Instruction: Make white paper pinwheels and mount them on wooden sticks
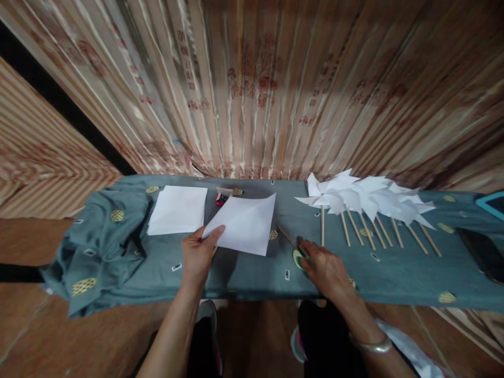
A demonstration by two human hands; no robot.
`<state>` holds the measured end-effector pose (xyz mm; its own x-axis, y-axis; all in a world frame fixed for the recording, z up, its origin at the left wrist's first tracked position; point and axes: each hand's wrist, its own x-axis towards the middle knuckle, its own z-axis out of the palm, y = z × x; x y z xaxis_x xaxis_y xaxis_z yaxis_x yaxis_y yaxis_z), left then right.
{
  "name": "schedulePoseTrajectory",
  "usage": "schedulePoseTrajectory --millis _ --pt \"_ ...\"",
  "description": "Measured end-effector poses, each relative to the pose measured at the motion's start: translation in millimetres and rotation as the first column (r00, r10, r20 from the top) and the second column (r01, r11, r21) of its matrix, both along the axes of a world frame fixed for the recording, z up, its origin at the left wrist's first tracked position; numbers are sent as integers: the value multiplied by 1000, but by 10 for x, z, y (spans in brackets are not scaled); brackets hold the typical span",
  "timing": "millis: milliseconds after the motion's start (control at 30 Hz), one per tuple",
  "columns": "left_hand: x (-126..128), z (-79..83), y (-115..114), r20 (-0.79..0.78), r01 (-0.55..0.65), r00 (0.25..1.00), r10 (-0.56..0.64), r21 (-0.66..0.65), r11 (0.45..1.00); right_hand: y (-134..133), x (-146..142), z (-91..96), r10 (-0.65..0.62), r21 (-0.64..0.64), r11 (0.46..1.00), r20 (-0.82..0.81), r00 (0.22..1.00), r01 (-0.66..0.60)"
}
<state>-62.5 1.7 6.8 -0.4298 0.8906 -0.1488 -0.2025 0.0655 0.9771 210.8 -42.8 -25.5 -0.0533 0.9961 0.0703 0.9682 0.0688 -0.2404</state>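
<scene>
My left hand (201, 251) pinches a square sheet of white paper (248, 223) by its left corner, thumb on top, holding it above the cloth. Off to the right, my right hand (322, 265) has its fingers closed on the handles of a pair of scissors (296, 254) with light green on them. The blades point up and to the left, towards the paper. A stack of white paper sheets (179, 209) lies left of the held sheet. Just behind that sheet stands a small red box (223, 198) with dark little items inside, too small to name.
Several white paper pinwheels (364, 197) on wooden sticks lie in a row at the right. A dark phone (482, 254) and a blue-edged device (492, 203) are at the far right. Bunched cloth (114, 231) covers the table's left end; a patterned curtain (252, 94) hangs behind.
</scene>
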Motion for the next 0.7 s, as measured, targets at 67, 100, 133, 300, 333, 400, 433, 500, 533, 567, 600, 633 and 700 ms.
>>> schedulePoseTrajectory --millis 67,100,133,300,333,400,433,500,533,567,600,633,700 --pt "-18 -4 6 -34 -11 999 11 0 1000 -10 -38 24 -40 -18 999 -165 985 38" --pt "-30 -6 12 -47 -21 999 21 4 1000 -14 -55 30 -70 -48 997 -285 956 59" --pt "-45 -7 17 -59 -33 998 34 11 999 -18 -72 33 -110 -94 993 -422 900 77" --pt "-121 2 43 -81 -88 992 94 74 993 -66 -198 59 -346 -377 925 -890 298 -52" --pt "-130 6 46 -81 -94 992 101 85 992 -89 -229 81 -375 -398 912 -905 200 -93" --pt "-132 16 50 -79 -104 991 112 100 990 -146 -289 145 -399 -408 901 -913 89 -147" --pt "-126 23 51 -70 -109 991 117 109 988 -174 -314 181 -391 -397 903 -918 71 -163" --pt "-105 38 50 -25 -124 991 128 118 985 -218 -353 247 -341 -350 917 -937 77 -191" --pt "-94 45 48 8 -134 991 134 114 984 -231 -368 271 -311 -325 920 -946 96 -218" --pt "-87 52 45 40 -139 990 136 106 985 -238 -380 286 -282 -304 917 -952 119 -256" --pt "-84 56 41 67 -143 988 137 93 985 -239 -391 293 -259 -292 906 -955 144 -306" --pt "-86 58 38 84 -145 987 138 80 986 -238 -401 293 -243 -290 887 -955 171 -359" --pt "-105 54 32 86 -144 987 139 62 988 -232 -421 279 -225 -304 839 -949 222 -451"
